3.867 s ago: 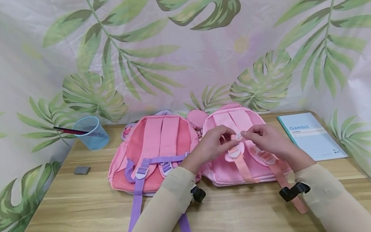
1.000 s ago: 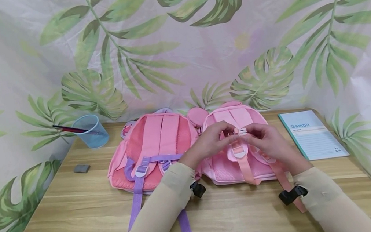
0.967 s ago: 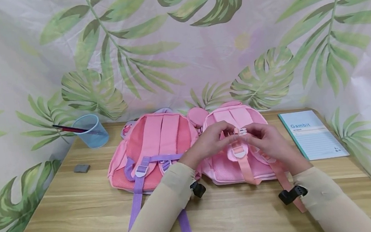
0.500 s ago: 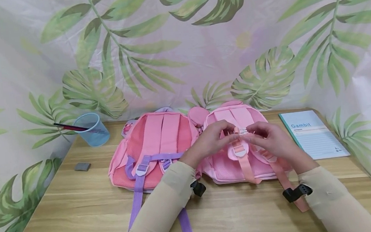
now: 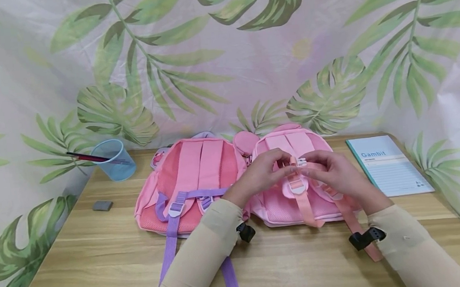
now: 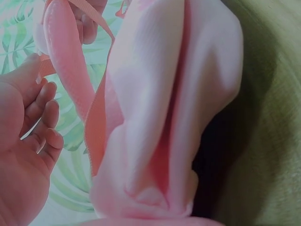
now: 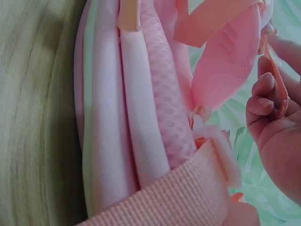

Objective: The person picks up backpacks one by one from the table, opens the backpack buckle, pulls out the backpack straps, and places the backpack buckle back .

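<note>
Leafy backdrop [image 5: 248, 69], wooden counter [image 5: 100, 259] | left grip [image 5: 259, 175] and right grip [image 5: 339, 174] nearly closed, each pinching peach strap [image 5: 293, 161] beside white buckle [image 5: 302, 161], seemingly to steady it between them | light-pink backpack [image 5: 275, 214] lies straps-up underneath, likely for easy reach | purple-strapped backpack [image 5: 209, 163] close beside it

Cannot see white buckle [image 5: 302, 161] whole, nor tell latched or loose.
Find it partly covered by fingers of left grip [image 5: 260, 173] and right grip [image 5: 335, 170]. In wrist views, lose each grip past a side edge. In head view, lose part of coral-backed backpack [image 5: 190, 181] behind left sleeve [image 5: 206, 250]. Cannot read fine print on notebook [image 5: 390, 166]. Lose wide peach strap [image 7: 174, 193] past bottom edge, right wrist view.
</note>
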Available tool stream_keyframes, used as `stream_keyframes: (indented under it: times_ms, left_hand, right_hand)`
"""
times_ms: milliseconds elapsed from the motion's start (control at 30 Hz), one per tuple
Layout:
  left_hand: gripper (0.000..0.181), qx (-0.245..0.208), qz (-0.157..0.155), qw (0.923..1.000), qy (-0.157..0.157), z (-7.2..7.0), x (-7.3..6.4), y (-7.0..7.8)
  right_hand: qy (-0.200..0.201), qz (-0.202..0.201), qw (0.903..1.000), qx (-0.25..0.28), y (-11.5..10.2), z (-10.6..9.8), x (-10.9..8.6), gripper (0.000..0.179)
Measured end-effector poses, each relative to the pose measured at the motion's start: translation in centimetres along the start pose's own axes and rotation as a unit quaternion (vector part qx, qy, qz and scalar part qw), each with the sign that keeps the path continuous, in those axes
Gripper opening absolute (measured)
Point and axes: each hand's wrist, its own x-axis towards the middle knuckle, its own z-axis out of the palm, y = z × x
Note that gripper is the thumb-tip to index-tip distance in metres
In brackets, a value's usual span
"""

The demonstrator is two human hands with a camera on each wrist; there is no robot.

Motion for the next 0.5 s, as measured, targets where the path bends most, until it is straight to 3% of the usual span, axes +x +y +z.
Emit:
stream_keyframes:
  times_ms: [267, 500]
  left_hand:
    - [0.022, 0.035, 0.019, 0.9991, -0.014, -0.09, 0.41, 0.02]
    - [0.025, -0.007, -0.030, 0.9989, -0.035, 0.34, 0.51, -0.09]
  right_hand:
    - [0.004, -0.021, 0.9997, -0.007, -0.33, -0.24, 0.03, 0.037]
    - [0.008, -0.020, 0.9993, 0.030, 0.06, -0.34, 0.14, 0.034]
